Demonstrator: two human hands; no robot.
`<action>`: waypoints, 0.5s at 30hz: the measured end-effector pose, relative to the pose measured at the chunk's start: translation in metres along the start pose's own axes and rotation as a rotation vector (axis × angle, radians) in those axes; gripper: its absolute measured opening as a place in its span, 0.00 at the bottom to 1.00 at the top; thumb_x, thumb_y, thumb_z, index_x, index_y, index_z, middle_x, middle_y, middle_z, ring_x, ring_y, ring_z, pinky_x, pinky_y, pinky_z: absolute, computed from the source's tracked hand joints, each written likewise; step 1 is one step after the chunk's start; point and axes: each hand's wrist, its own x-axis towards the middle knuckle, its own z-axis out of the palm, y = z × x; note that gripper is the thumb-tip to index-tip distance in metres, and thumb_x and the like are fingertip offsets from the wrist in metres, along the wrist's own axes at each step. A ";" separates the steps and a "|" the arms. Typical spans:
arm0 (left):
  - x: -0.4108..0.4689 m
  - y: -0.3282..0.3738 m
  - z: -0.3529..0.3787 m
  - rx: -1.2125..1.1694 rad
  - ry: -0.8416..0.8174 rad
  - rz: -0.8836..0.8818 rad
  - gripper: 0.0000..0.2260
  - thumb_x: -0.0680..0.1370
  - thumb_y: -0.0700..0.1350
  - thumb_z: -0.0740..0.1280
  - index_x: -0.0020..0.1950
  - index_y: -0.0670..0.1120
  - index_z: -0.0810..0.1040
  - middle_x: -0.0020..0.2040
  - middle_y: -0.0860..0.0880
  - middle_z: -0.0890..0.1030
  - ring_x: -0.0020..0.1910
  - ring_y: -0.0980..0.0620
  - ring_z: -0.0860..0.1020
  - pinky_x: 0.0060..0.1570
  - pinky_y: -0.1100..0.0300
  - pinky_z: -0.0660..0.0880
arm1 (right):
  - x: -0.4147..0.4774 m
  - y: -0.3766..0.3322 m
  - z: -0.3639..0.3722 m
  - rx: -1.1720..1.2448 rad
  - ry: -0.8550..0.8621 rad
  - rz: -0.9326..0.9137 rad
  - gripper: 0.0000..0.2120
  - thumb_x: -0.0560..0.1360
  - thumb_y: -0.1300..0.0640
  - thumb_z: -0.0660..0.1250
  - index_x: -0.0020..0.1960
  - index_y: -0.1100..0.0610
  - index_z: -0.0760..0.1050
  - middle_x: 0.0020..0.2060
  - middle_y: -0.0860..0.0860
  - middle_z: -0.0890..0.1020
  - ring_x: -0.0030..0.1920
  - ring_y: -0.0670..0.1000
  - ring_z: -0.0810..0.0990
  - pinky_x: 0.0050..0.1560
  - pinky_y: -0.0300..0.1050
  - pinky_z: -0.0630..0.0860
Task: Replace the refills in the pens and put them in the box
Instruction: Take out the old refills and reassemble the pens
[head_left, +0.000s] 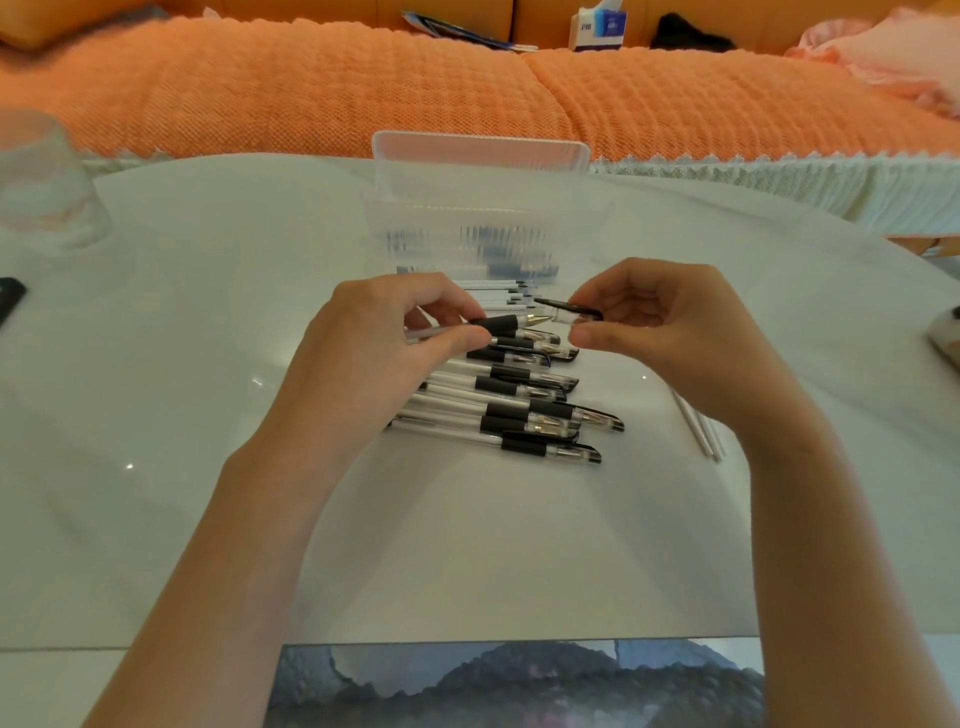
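I've the left hand (384, 345) clamped on a pen (501, 322), right hand (670, 330) pinching its cap (571, 310); I judge capping's in hand: line cap over tip

Glossy white table (156, 364) catches soft daylight; behind it, an orange sofa (311, 88) in knitted cover, tissue box (597, 28) beyond.

- The head view looks from above the person's forearms, forward and steeply down onto the white table (156, 364).
- It sits close: the left hand (374, 332) and right hand (670, 322) fill mid-frame.
- It faces the clear box (441, 218) and, beyond the far edge, the orange sofa (311, 93).
- Wide-angle bowing curves the table's edges.
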 end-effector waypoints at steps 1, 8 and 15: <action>0.000 0.000 0.000 0.003 -0.001 0.000 0.03 0.70 0.52 0.73 0.42 0.57 0.81 0.35 0.64 0.78 0.39 0.62 0.75 0.36 0.69 0.67 | 0.000 0.000 0.001 -0.003 -0.004 -0.004 0.08 0.68 0.61 0.75 0.46 0.54 0.81 0.39 0.49 0.84 0.44 0.49 0.83 0.53 0.44 0.79; 0.000 0.001 0.001 0.010 -0.018 0.007 0.03 0.70 0.52 0.73 0.43 0.58 0.82 0.35 0.71 0.75 0.41 0.63 0.75 0.38 0.66 0.68 | 0.000 -0.001 0.002 -0.002 -0.025 -0.011 0.07 0.68 0.61 0.75 0.46 0.55 0.81 0.40 0.52 0.84 0.44 0.52 0.82 0.52 0.46 0.78; -0.001 0.003 0.005 -0.050 -0.042 0.001 0.03 0.71 0.49 0.73 0.43 0.55 0.82 0.35 0.58 0.82 0.35 0.60 0.79 0.46 0.56 0.78 | 0.003 -0.003 0.014 0.052 -0.065 -0.037 0.07 0.68 0.62 0.75 0.44 0.54 0.81 0.37 0.50 0.84 0.39 0.46 0.83 0.44 0.33 0.76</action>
